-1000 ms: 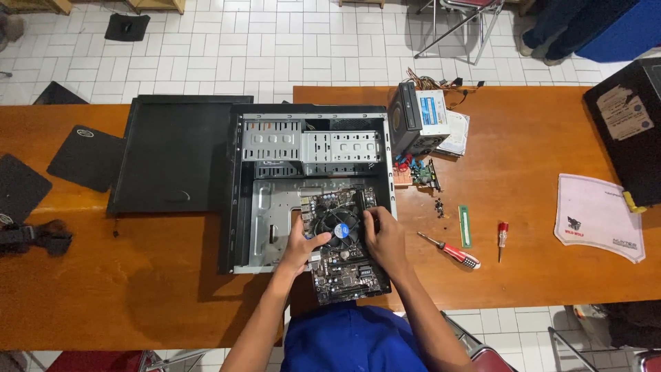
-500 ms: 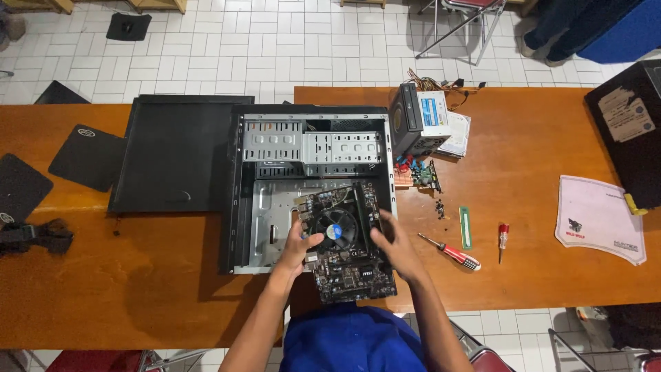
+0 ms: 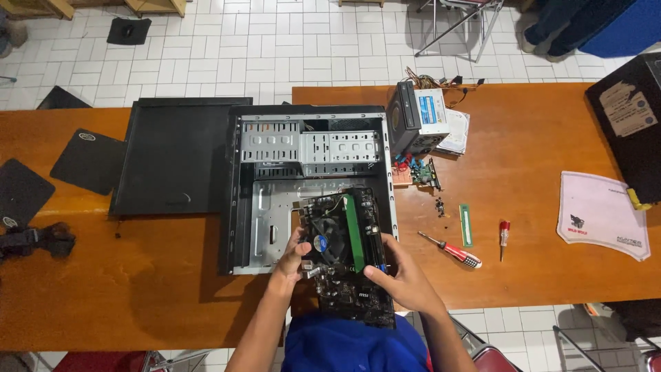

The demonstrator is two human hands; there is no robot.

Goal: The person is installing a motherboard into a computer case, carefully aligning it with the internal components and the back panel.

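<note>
Sitting across two orange-brown wooden tables (image 3: 551,138) pushed together is the big stuff first: an open computer case (image 3: 310,148) lying on its side with the bare metal tray showing, and its black side panel (image 3: 172,155) flat just to the left of it. Up by the case's top right corner there's a power supply (image 3: 420,114) with its cable bundle, and a pale mouse pad (image 3: 600,210) well off to the right. The motherboard (image 3: 348,275), with its fan cooler and a green stick standing in the slot, is half inside the case's lower right part and half hanging over the table edge toward the person. Left hand (image 3: 289,262) has fingers clamped on the board's left edge, right hand (image 3: 399,279) gripping the right edge. Small bits: a red-handled screwdriver (image 3: 451,251) just right of the case, a loose green memory stick (image 3: 466,225) beside it.
</note>
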